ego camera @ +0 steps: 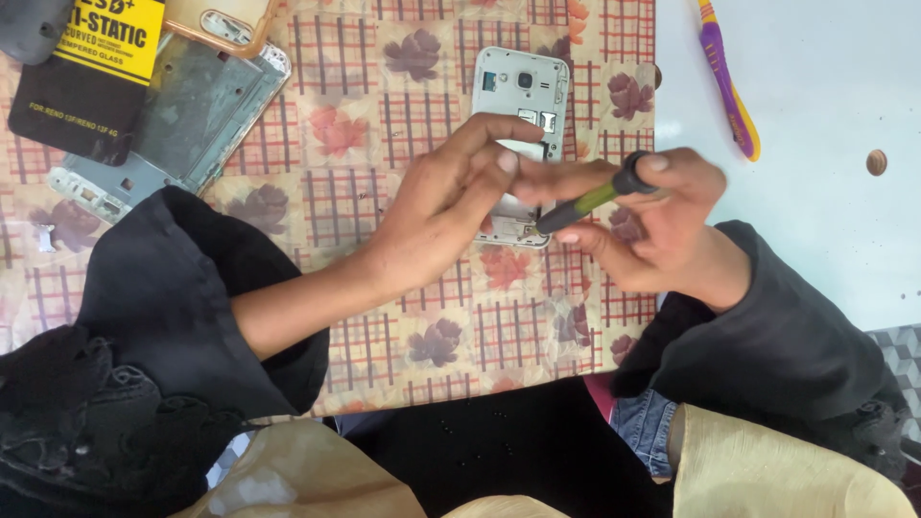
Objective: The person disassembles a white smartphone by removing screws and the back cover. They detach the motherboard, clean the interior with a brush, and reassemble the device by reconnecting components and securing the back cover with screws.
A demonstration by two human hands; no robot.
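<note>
Inspection of the work in hand: an opened white phone (518, 105) lies back-up on the surface (796, 86), on a checked, leaf-patterned cloth (432, 317) at about 12 o'clock from the person. Its rear cover is already off; the camera module and card slots at the upper end are exposed.

The left hand (446, 206) is spread over the phone's lower half, fingers pressing down to steady it; it grips nothing, only braces the body. The right hand (662, 225) is closed around a screwdriver (595, 199) with a green shaft and black cap, the forefinger resting on the cap. The tip points toward the phone's lower edge, at 9 o'clock from the right hand; whether it sits in a screw cannot be told, as the fingers hide the spot.

Judged progress: cover removal is complete; work on the lower screws appears under way, and the inner frame is not yet lifted.

Other items: a bare metal phone frame (182, 120) at 10 o'clock, a black-and-yellow packet (91, 67) overlapping it, a tan phone case (221, 24) above, and a purple-and-yellow toothbrush (726, 82) at 1 o'clock.
</note>
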